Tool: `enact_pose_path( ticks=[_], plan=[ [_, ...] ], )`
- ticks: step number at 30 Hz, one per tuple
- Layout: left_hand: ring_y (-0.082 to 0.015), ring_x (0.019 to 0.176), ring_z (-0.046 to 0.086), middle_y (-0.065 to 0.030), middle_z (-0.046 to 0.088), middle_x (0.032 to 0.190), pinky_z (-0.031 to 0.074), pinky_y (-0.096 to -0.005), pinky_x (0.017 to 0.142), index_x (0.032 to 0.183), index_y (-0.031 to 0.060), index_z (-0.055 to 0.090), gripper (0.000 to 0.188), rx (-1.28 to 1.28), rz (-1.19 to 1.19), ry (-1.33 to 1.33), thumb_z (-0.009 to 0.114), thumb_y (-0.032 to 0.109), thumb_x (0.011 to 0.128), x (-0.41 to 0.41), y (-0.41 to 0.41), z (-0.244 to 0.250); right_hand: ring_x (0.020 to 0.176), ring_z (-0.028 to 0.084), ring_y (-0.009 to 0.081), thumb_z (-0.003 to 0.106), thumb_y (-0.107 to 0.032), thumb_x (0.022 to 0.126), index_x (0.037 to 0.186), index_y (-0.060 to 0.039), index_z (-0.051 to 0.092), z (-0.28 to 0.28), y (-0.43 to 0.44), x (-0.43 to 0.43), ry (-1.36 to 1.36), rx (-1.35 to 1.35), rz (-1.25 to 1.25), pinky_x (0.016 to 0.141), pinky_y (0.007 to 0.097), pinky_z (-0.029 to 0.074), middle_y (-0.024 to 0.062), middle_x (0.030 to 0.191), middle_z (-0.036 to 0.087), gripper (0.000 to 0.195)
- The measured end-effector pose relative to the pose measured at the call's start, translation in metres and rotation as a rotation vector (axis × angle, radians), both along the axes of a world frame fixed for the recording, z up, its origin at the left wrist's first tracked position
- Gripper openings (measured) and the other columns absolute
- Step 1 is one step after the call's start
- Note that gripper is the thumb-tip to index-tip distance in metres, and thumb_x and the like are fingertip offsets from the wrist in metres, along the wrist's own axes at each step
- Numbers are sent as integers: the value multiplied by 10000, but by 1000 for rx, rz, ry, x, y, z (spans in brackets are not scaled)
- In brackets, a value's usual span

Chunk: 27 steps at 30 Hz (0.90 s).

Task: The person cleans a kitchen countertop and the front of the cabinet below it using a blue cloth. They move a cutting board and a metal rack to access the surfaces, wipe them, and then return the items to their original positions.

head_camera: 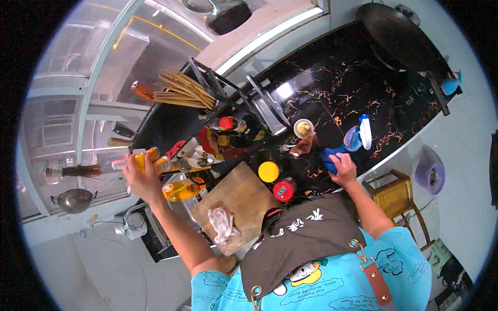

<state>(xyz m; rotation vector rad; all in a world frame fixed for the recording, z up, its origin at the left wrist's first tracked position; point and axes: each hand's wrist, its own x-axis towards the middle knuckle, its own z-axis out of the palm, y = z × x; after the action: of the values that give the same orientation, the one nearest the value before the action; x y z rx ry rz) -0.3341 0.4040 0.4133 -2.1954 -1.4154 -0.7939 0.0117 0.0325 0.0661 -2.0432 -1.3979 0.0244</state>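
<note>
My left hand reaches to the far left of the counter, its fingers closed round a yellow container beside other small jars. On the right, my right hand presses down on a bunched blue cloth on the black marbled counter. Just beyond that cloth stands a spray bottle with a blue and white trigger head. Between my hands are a jar with a yellow lid, a jar with a red lid and a wooden cutting board bearing a crumpled pale cloth.
A small white bowl of pale food sits mid-counter near a reddish packet. Chopsticks, a metal rack and sauce bottles stand towards the window. A bottle of yellow oil is left of the board; a large wok lies far right.
</note>
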Motion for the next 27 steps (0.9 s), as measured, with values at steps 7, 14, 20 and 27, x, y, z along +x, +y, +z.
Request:
enact_pose_path(
  ticks=[7, 14, 20, 27],
  plan=[
    [-307, 981, 634, -138, 646, 1060, 532, -390, 846, 1128, 29, 637, 407, -130, -424, 6, 806, 141, 775, 86, -127, -3, 943, 585, 320, 799, -160, 556, 1160, -154, 606, 3, 3, 6, -3, -6, -7, 752, 421, 527, 95, 1075, 574, 634],
    [-179, 745, 619, -86, 627, 1108, 524, -296, 579, 1228, 49, 597, 457, -599, -1029, 266, 672, 146, 788, 152, -183, -119, 968, 583, 321, 784, -164, 573, 1172, -168, 601, 6, 10, 6, 23, -26, 17, 745, 422, 534, 102, 1086, 573, 626],
    [-183, 844, 617, -71, 589, 1094, 530, -314, 627, 1227, 23, 567, 438, -580, -1274, 363, 594, 113, 799, 189, -197, -201, 978, 579, 325, 783, -150, 571, 1173, -164, 601, 12, 11, 7, 27, -25, 22, 765, 425, 531, 101, 1093, 571, 630],
    [-180, 906, 593, -56, 588, 1104, 512, -289, 666, 1165, 55, 599, 391, -523, -1282, 422, 576, 149, 786, 189, -189, -233, 991, 574, 329, 796, -147, 560, 1191, -154, 597, 12, 10, 9, 33, -16, 45, 792, 424, 531, 113, 1107, 568, 662]
  ],
)
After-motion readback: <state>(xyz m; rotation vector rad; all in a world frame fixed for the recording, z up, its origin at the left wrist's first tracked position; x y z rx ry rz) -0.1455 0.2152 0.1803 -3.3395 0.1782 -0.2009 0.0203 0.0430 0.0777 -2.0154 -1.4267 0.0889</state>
